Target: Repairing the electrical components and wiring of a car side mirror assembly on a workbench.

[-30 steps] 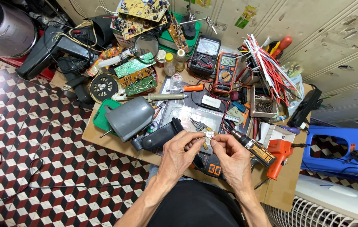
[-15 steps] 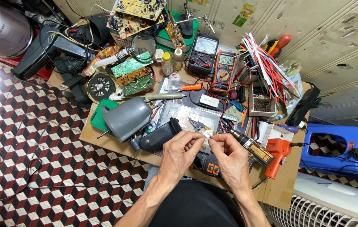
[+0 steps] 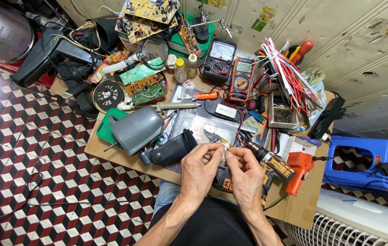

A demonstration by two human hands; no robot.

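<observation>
My left hand (image 3: 201,167) and my right hand (image 3: 245,171) meet over the near edge of a cluttered wooden workbench (image 3: 116,155). Both pinch one small pale part (image 3: 224,152) between their fingertips; it is too small to identify. Just left of my left hand lies a black pouch (image 3: 172,148). An orange and black cordless drill (image 3: 273,166) lies right of my right hand. Small pliers (image 3: 211,135) rest on a clear sheet beyond my fingers.
A grey plastic housing (image 3: 135,127) sits on a green tray at left. Two multimeters (image 3: 241,78), circuit boards (image 3: 141,82), a soldering iron (image 3: 175,106), a bundle of red and white wires (image 3: 285,68) and a magnifier fill the bench. A blue case (image 3: 362,166) stands at right, a white fan grille below it.
My hands have stayed together on the small part with only slight finger movement. The view shifted a little.
</observation>
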